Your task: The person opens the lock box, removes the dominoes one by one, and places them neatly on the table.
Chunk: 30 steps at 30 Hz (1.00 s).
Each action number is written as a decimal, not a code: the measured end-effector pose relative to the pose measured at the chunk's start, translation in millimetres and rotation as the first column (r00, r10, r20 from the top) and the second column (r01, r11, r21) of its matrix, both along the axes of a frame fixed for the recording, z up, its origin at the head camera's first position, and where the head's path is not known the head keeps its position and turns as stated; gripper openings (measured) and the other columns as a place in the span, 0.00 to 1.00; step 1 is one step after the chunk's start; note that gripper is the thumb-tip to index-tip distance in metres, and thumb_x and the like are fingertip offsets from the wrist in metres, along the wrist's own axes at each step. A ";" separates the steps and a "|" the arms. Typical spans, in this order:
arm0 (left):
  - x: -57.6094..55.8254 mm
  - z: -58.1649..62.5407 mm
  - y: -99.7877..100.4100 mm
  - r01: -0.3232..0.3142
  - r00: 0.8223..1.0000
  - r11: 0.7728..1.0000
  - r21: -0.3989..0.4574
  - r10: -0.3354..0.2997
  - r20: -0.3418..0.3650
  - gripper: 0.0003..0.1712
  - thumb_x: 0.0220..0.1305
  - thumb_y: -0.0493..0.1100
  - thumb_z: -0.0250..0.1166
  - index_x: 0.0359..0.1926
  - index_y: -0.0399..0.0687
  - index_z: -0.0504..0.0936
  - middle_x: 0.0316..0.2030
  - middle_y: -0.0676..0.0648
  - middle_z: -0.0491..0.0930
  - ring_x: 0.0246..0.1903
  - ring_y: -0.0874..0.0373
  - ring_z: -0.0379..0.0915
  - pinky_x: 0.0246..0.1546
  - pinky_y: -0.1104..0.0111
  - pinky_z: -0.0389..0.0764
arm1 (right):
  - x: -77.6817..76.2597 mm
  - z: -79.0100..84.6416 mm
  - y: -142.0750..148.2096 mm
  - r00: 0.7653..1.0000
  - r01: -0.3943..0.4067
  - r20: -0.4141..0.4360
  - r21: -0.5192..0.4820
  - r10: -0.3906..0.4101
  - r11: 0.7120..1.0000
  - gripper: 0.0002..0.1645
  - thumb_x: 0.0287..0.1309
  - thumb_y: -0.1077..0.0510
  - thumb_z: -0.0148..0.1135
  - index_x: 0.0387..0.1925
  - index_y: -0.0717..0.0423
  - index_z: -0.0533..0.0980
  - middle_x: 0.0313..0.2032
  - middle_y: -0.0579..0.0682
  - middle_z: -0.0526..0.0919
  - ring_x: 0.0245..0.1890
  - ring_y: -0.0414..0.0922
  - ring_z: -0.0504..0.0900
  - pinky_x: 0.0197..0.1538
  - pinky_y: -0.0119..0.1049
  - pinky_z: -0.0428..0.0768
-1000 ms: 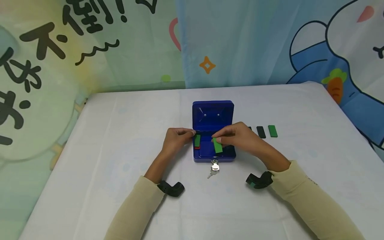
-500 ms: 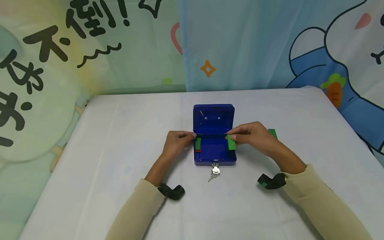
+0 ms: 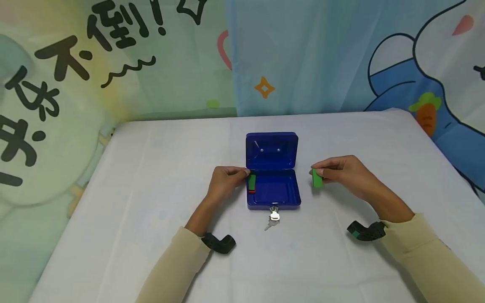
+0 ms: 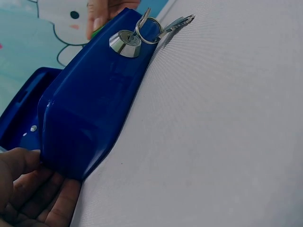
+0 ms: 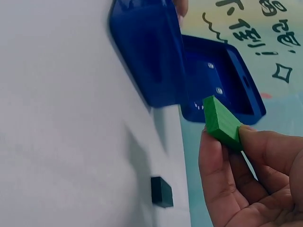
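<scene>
A blue cash box stands on the table with its lid raised. My left hand holds the box's left side, thumb at the rim and fingers against the outer wall in the left wrist view. Inside, along that side, lie a green block and a red block showing under its near end. To the right of the box, my right hand pinches another green block between thumb and fingers, above the table. A lock with keys is on the box's front.
One dark block lies on the white-covered table, seen in the right wrist view; my right hand covers that spot in the head view. A printed curtain hangs behind the table's far edge.
My right hand has carried the green block from over the box out to the right, past its right edge. My left hand keeps its hold on the box.
</scene>
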State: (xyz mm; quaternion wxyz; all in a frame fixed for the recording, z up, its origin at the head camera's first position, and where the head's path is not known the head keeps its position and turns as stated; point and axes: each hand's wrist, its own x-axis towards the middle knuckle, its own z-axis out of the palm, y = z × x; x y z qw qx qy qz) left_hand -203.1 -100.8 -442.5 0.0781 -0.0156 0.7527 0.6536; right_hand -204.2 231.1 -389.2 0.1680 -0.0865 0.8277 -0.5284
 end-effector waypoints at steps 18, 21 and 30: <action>0.5 0.7 1.5 -0.011 1.000 1.000 0.018 0.010 0.009 0.12 0.63 0.40 0.67 0.41 0.35 0.87 0.40 0.44 0.85 0.40 0.56 0.83 0.42 0.67 0.82 | 0.5 -2.3 51.9 0.990 0.131 -0.056 -0.030 -0.133 0.991 0.19 0.64 0.57 0.64 0.52 0.66 0.79 0.44 0.36 0.81 0.39 0.38 0.83 0.42 0.33 0.83; 0.4 0.5 1.5 -0.008 1.000 1.000 0.012 0.008 0.003 0.11 0.63 0.41 0.67 0.41 0.35 0.87 0.40 0.44 0.85 0.40 0.56 0.83 0.42 0.67 0.82 | -0.7 -1.9 61.3 0.984 0.173 -0.045 -0.032 -0.174 0.984 0.18 0.64 0.57 0.64 0.52 0.64 0.81 0.44 0.35 0.80 0.39 0.36 0.82 0.42 0.32 0.83; 1.0 0.4 1.5 -0.014 1.000 1.000 0.013 0.014 0.010 0.11 0.63 0.41 0.67 0.41 0.36 0.87 0.41 0.44 0.85 0.41 0.56 0.82 0.43 0.68 0.82 | -10.3 -14.2 92.1 0.980 0.196 -0.018 0.038 -0.196 0.980 0.19 0.65 0.56 0.62 0.53 0.65 0.79 0.43 0.34 0.77 0.38 0.34 0.81 0.40 0.31 0.83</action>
